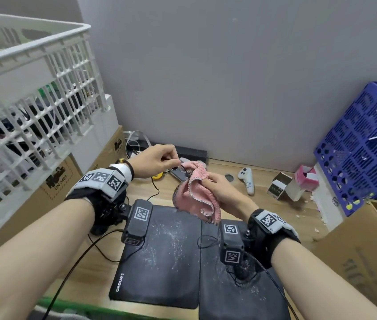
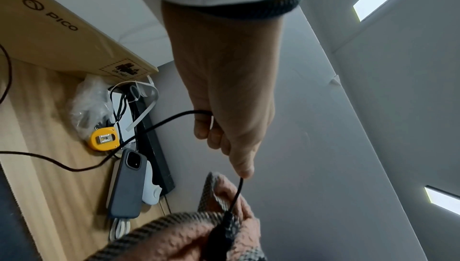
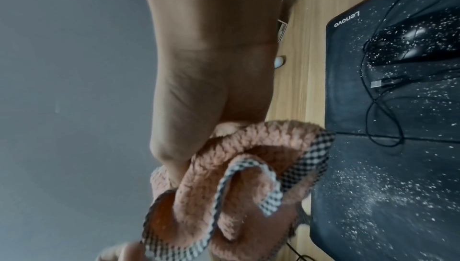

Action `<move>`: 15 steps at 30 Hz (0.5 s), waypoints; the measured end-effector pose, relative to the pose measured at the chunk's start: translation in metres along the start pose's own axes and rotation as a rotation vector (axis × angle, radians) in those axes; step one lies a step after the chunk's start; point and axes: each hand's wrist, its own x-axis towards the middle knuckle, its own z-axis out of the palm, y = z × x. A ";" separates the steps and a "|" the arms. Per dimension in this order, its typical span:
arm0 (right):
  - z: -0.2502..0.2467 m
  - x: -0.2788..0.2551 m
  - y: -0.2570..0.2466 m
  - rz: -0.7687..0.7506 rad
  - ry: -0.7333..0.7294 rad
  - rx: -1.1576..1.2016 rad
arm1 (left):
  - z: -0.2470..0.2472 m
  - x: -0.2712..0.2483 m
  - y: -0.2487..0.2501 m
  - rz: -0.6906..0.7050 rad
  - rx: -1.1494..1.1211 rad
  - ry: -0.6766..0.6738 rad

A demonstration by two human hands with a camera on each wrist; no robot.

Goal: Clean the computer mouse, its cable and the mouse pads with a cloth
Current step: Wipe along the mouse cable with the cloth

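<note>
My left hand [image 1: 170, 160] is raised above the desk and pinches the thin black mouse cable [image 2: 237, 194] between thumb and fingers. Just below that pinch, the cable runs into a pink cloth [image 1: 194, 197] with a checked edge, which my right hand [image 1: 213, 183] grips bunched around it. Two black mouse pads lie side by side beneath, the left pad [image 1: 159, 255] and the right pad [image 1: 240, 299], both speckled with white dust. The black mouse [image 3: 408, 47] sits on the right pad, dusty too, with its USB plug [image 3: 378, 83] beside it. In the head view the wrist camera hides most of the mouse.
A white lattice basket [image 1: 32, 77] on cardboard boxes stands at the left, a blue crate [image 1: 363, 144] and an open cardboard box [image 1: 367, 262] at the right. By the wall lie a phone [image 2: 127, 182], a yellow round gadget [image 2: 104, 139], a white controller [image 1: 247, 181] and small cartons [image 1: 280, 185].
</note>
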 end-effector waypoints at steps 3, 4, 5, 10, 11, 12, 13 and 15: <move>0.006 -0.001 -0.002 -0.003 -0.043 0.065 | 0.009 0.002 0.007 -0.019 -0.041 -0.004; 0.007 -0.002 -0.002 -0.012 -0.050 0.081 | 0.012 0.003 0.009 -0.043 -0.063 -0.022; 0.007 -0.003 -0.002 -0.017 -0.047 0.094 | 0.013 0.003 0.011 -0.070 -0.083 -0.048; 0.000 -0.004 -0.003 -0.031 -0.017 -0.019 | 0.018 0.002 0.018 -0.124 -0.038 -0.163; -0.001 -0.005 -0.003 -0.042 -0.017 -0.051 | 0.020 0.003 0.020 -0.115 0.001 -0.193; -0.001 -0.006 -0.003 -0.052 -0.024 -0.078 | 0.024 0.003 0.023 -0.108 0.050 -0.229; -0.001 -0.007 -0.003 -0.058 -0.034 -0.106 | 0.027 0.004 0.025 -0.101 0.109 -0.259; -0.002 -0.007 -0.001 -0.060 -0.040 -0.148 | 0.033 0.004 0.027 -0.085 0.188 -0.268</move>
